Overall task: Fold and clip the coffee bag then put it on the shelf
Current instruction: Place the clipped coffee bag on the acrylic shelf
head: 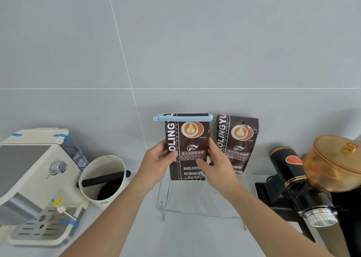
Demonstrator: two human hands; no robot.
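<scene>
A dark brown coffee bag stands upright on the clear acrylic shelf, its folded top held by a long light-blue clip. My left hand grips the bag's left edge, thumb on the front. On the bag's right side, my right hand holds it with the thumb across the front. The bag's bottom edge rests at the back of the shelf top, near the wall.
A second, unclipped coffee bag leans on the wall to the right. A cream espresso machine and a white knock box stand at left. A black grinder with an amber hopper is at right.
</scene>
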